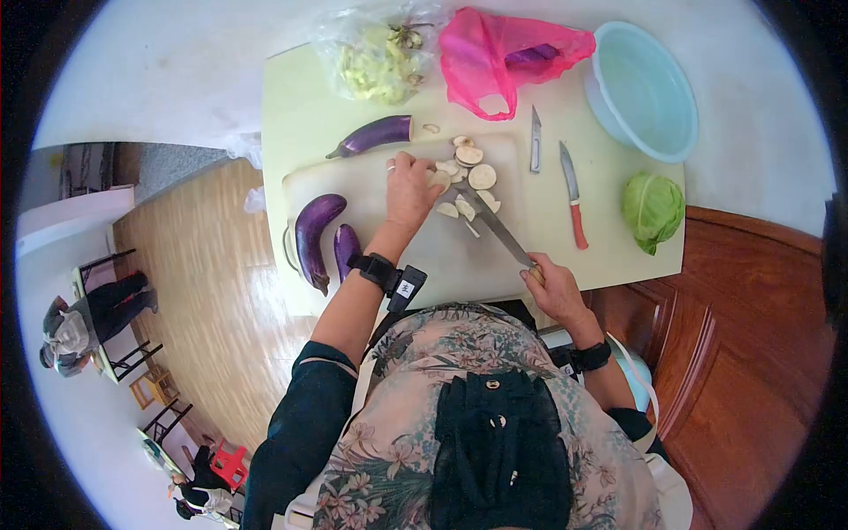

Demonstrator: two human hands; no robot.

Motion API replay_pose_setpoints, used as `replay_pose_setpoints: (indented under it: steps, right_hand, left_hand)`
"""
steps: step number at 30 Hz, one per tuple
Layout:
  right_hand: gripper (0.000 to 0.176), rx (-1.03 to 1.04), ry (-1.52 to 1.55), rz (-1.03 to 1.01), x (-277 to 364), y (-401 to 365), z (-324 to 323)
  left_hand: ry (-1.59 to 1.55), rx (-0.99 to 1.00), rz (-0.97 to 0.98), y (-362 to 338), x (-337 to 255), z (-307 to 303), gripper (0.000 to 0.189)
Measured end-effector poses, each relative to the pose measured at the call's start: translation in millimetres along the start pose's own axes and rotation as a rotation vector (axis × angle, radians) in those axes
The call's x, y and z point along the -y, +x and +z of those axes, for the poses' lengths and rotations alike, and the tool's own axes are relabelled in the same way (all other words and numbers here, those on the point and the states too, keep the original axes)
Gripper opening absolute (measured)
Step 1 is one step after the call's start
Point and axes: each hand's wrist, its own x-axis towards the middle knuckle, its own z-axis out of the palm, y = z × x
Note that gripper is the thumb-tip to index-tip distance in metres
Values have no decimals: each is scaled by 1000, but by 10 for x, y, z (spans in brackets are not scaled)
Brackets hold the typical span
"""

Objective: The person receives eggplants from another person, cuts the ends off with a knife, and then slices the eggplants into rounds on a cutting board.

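My right hand (pixel 558 290) is wrapped around the handle of a kitchen knife (pixel 502 231), its blade pointing up and left among the cut pieces. My left hand (pixel 412 187) has its fingers curled down onto a pale eggplant slice (pixel 438 179) beside the knife tip. Round and half-round eggplant slices (pixel 482 177) lie scattered on the white cutting board (pixel 415 274). Left of my left hand are a whole eggplant (pixel 311 238) and a smaller eggplant piece (pixel 346 250), partly hidden by my wrist. A cut eggplant (pixel 378 134) lies at the board's far edge.
A utility knife (pixel 535 141) and a red-handled knife (pixel 572 194) lie right of the board, near a cabbage (pixel 654 212) and a light-blue basin (pixel 643 93). Behind are a pink bag (pixel 481 66) and a clear bag of greens (pixel 380 66). Other people work at far left.
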Motion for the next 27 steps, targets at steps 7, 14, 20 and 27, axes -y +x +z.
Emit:
replay_pose_setpoints:
  steps: [7,14,20,27]
  right_hand:
    - [33,40,9,20,-4,70,-51]
    - [34,134,-27,-44,11,111,-33]
    - [35,213,-42,-7,102,196,30]
    - [32,229,-56,-61,198,294,123]
  left_hand:
    - [-225,-7,-49,-145,233,91,30]
    - [-471,-106,-289,-655,162,-184,22]
    - [-73,-120,158,-890,115,-170,22]
    - [-73,-68,236,-1028,99,-238,29]
